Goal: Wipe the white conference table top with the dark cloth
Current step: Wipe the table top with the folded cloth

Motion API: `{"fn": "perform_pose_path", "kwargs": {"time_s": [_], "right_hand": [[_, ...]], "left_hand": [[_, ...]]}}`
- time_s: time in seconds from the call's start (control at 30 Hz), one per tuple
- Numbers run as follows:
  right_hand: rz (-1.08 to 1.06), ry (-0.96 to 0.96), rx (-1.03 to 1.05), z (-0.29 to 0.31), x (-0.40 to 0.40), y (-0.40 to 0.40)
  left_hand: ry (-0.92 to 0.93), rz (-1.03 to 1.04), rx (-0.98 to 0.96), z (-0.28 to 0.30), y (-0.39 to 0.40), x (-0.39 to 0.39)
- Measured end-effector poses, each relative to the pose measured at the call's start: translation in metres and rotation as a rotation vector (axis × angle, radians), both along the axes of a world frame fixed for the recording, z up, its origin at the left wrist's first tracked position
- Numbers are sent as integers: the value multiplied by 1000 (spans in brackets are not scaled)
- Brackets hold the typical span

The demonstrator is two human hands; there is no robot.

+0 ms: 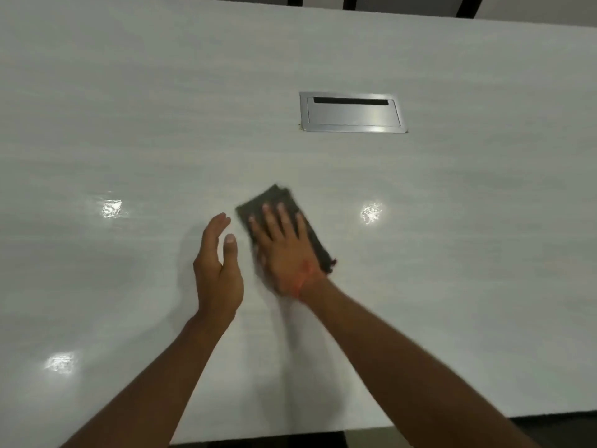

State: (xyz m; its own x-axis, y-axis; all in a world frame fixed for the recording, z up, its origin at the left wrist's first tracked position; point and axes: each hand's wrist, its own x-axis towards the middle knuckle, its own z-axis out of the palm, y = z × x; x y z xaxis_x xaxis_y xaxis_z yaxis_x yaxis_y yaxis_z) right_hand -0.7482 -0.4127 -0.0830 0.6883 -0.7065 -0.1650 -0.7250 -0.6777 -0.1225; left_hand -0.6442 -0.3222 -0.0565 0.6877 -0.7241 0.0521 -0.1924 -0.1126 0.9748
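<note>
The white conference table top [129,124] fills most of the head view, glossy with light reflections. A folded dark cloth [274,202] lies flat on it near the middle. My right hand [284,250] presses down on the cloth with fingers spread, covering its near half. My left hand [218,270] hovers just left of the cloth, edge-on, fingers together and slightly curved, holding nothing. Both bare forearms reach in from the bottom of the frame.
A silver cable-access hatch [352,113] with a dark slot is set flush into the table beyond the cloth, to the right. The table's near edge [452,421] runs along the bottom right. Dark chair backs [323,1] show past the far edge.
</note>
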Motion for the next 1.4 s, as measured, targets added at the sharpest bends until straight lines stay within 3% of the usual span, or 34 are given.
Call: {"fn": "perform_pose_path", "kwargs": {"time_s": [0.1, 0.27, 0.37, 0.43, 0.5, 0.6, 0.73, 0.83, 0.97, 1.1, 1.17, 1.27, 1.4], "right_hand": [[85, -29, 54, 5, -79, 46], [-431, 78, -43, 4, -211, -42], [-745, 32, 9, 3, -187, -143], [-788, 7, -6, 1, -133, -196], [-670, 20, -43, -2, -64, -213], [-265, -14, -61, -6, 27, -156], [138, -47, 68, 2, 26, -38], [118, -17, 35, -3, -62, -16], [-252, 64, -57, -1, -162, -70], [-524, 39, -16, -3, -118, -131], [-416, 6, -26, -7, -65, -116], [-69, -39, -7, -6, -23, -33], [120, -21, 43, 2, -101, 76]], "left_hand": [[21, 55, -57, 7, -15, -11], [54, 13, -35, -5, -33, -20], [22, -28, -35, -16, -40, -10], [-6, -38, -39, -24, -47, 1], [-30, -38, -47, -28, -58, 13], [-65, -27, -28, -25, -72, 23], [-8, 16, -9, -11, -66, 17], [7, 29, 7, -8, -53, 1], [81, 20, 60, -18, -40, -27], [38, 9, 70, -24, -27, -38], [26, 18, 69, -25, -18, -39], [14, 63, 62, -26, 5, -43], [92, 119, 42, -20, 40, -60]]}}
